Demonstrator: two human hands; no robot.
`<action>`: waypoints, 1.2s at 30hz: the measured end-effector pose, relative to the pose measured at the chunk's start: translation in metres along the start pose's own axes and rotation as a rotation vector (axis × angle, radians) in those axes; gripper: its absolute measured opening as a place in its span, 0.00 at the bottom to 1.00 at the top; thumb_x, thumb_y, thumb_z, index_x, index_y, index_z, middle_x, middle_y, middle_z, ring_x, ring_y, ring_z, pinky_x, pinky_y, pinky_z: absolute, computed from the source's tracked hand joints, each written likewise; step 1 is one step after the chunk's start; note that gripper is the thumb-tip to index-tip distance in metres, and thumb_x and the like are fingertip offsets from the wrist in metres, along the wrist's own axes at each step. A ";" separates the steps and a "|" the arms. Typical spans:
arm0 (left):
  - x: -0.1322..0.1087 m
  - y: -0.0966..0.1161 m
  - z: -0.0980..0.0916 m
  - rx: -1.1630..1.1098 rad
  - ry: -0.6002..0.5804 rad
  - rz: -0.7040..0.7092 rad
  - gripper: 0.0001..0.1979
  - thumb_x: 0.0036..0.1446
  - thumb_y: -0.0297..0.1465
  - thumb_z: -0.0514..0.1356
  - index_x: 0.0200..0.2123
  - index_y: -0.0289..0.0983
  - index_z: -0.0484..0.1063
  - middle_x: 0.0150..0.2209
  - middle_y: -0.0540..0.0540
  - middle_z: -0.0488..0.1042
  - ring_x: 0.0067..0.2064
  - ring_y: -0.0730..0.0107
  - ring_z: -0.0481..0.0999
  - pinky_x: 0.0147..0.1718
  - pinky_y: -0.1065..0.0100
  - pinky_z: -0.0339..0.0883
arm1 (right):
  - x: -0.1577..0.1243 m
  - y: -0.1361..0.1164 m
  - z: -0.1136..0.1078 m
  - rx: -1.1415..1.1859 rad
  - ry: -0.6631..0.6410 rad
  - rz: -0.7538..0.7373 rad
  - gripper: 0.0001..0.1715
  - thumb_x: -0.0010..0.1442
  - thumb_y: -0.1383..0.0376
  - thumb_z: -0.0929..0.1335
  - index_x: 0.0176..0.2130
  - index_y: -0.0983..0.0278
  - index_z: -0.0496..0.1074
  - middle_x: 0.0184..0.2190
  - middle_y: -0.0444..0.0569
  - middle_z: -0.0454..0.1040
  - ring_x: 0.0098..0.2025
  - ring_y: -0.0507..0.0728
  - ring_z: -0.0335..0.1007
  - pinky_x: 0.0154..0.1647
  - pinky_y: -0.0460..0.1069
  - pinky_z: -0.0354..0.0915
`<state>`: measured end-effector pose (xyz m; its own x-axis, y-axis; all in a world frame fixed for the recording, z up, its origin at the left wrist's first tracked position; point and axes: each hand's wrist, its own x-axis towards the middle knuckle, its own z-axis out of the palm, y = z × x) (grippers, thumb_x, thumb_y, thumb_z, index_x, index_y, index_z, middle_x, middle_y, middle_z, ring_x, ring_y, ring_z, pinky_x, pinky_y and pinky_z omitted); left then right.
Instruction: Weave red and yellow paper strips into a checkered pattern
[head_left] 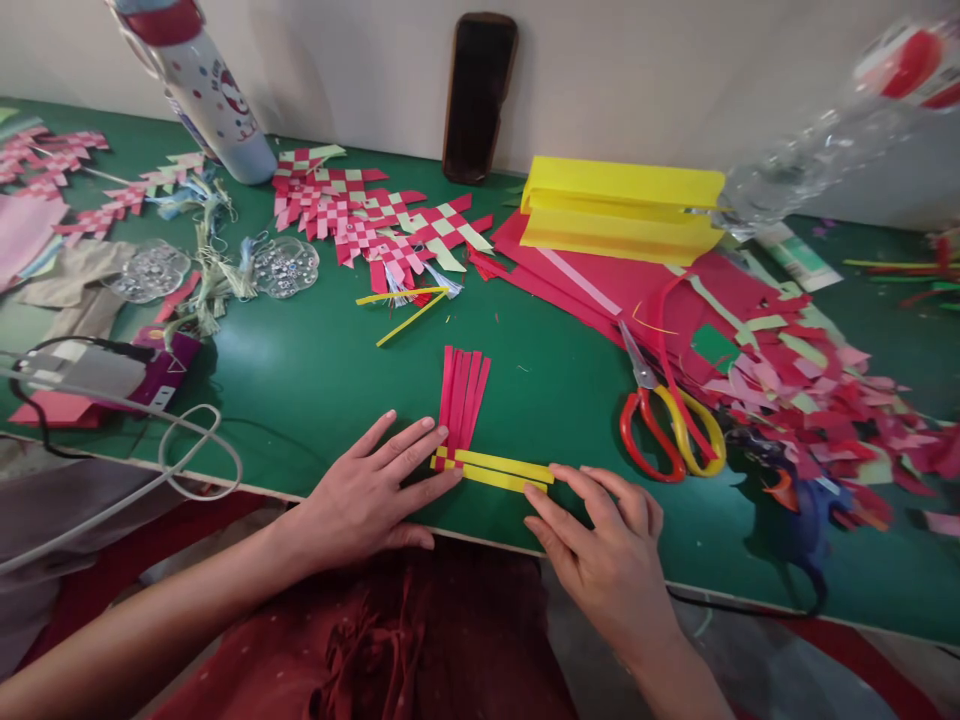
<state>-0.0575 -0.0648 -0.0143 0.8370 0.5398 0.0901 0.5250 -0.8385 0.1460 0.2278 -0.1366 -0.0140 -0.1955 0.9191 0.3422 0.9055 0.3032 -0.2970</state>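
Note:
Several magenta paper strips [465, 395] fan out upward on the green table in front of me. Across their lower ends run two yellow paper strips [502, 467], interlaced with them in a small checkered corner at the left. My left hand [375, 480] lies flat with fingers spread, its fingertips pressing on that woven corner. At the right ends of the yellow strips, my right hand [604, 520] has its fingertips on the paper, the fingers bent and somewhat apart. It touches the strips from above rather than wrapping round them.
Scissors [664, 420] with red and yellow handles lie at right, near paper scraps [825, 400] and a blue tool [806, 520]. Woven paper pieces [375, 215], folded yellow paper [622, 210], a phone [480, 95] and a bottle [210, 95] are behind. A cable [199, 440] loops at left.

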 end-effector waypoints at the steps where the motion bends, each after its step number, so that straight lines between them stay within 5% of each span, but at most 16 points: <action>1: 0.000 0.001 0.000 -0.001 -0.002 -0.004 0.35 0.61 0.56 0.51 0.67 0.48 0.55 0.68 0.38 0.53 0.70 0.51 0.50 0.66 0.45 0.37 | 0.001 -0.001 0.000 0.006 0.005 -0.007 0.12 0.62 0.57 0.69 0.45 0.54 0.78 0.49 0.51 0.75 0.52 0.64 0.64 0.54 0.62 0.55; 7: -0.003 0.007 -0.004 -0.016 0.024 -0.096 0.36 0.60 0.54 0.55 0.66 0.44 0.56 0.64 0.36 0.59 0.68 0.47 0.53 0.65 0.42 0.44 | 0.015 -0.003 0.003 0.031 0.017 -0.032 0.16 0.64 0.65 0.68 0.52 0.60 0.73 0.45 0.52 0.76 0.48 0.61 0.66 0.50 0.57 0.61; 15: -0.006 0.012 -0.005 -0.114 0.159 -0.241 0.23 0.65 0.37 0.56 0.59 0.31 0.63 0.55 0.37 0.68 0.64 0.52 0.60 0.65 0.47 0.50 | 0.032 -0.013 0.010 0.040 -0.068 -0.067 0.16 0.65 0.61 0.67 0.51 0.61 0.74 0.48 0.51 0.76 0.51 0.61 0.67 0.52 0.57 0.61; 20: -0.008 0.018 -0.010 -0.295 0.252 -0.279 0.15 0.65 0.29 0.57 0.53 0.33 0.68 0.49 0.39 0.70 0.53 0.58 0.68 0.55 0.57 0.65 | 0.033 -0.021 0.013 0.083 -0.102 -0.160 0.14 0.66 0.62 0.66 0.51 0.60 0.74 0.51 0.49 0.77 0.55 0.61 0.65 0.55 0.57 0.60; 23: -0.017 0.026 -0.018 -0.616 0.227 -0.343 0.08 0.66 0.28 0.54 0.44 0.34 0.71 0.40 0.43 0.71 0.41 0.69 0.71 0.41 0.69 0.67 | 0.029 -0.026 0.015 0.104 -0.112 -0.191 0.13 0.66 0.63 0.66 0.49 0.60 0.75 0.51 0.47 0.77 0.55 0.60 0.65 0.54 0.57 0.62; 27: -0.035 0.033 -0.021 -1.142 -0.149 -0.454 0.14 0.67 0.35 0.53 0.31 0.34 0.72 0.29 0.50 0.69 0.31 0.76 0.67 0.32 0.75 0.62 | 0.023 -0.034 0.017 0.148 -0.130 -0.229 0.12 0.65 0.65 0.67 0.48 0.58 0.76 0.50 0.44 0.78 0.55 0.59 0.66 0.57 0.58 0.60; 31: -0.052 0.036 -0.006 -1.568 -0.436 -0.693 0.19 0.59 0.46 0.61 0.36 0.33 0.75 0.30 0.49 0.72 0.30 0.77 0.68 0.28 0.76 0.61 | 0.019 -0.039 0.019 0.186 -0.158 -0.256 0.11 0.64 0.62 0.68 0.47 0.55 0.76 0.50 0.43 0.78 0.56 0.59 0.65 0.59 0.60 0.55; 33: -0.057 0.037 0.004 -1.845 -0.359 -0.881 0.27 0.51 0.49 0.66 0.46 0.34 0.74 0.35 0.47 0.75 0.30 0.76 0.71 0.28 0.75 0.65 | 0.019 -0.042 0.020 0.179 -0.165 -0.301 0.11 0.63 0.61 0.69 0.46 0.55 0.76 0.50 0.43 0.78 0.55 0.59 0.66 0.59 0.60 0.53; 36: -0.061 0.040 0.012 -2.103 -0.228 -0.984 0.26 0.46 0.44 0.72 0.45 0.33 0.76 0.43 0.42 0.77 0.37 0.71 0.77 0.39 0.70 0.70 | 0.019 -0.045 0.022 0.160 -0.155 -0.385 0.10 0.64 0.66 0.68 0.45 0.56 0.76 0.49 0.43 0.78 0.53 0.58 0.68 0.58 0.60 0.53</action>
<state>-0.0858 -0.1318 -0.0253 0.5998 0.4460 -0.6644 -0.0638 0.8543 0.5159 0.1748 -0.1269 -0.0134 -0.5721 0.7550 0.3204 0.6884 0.6544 -0.3129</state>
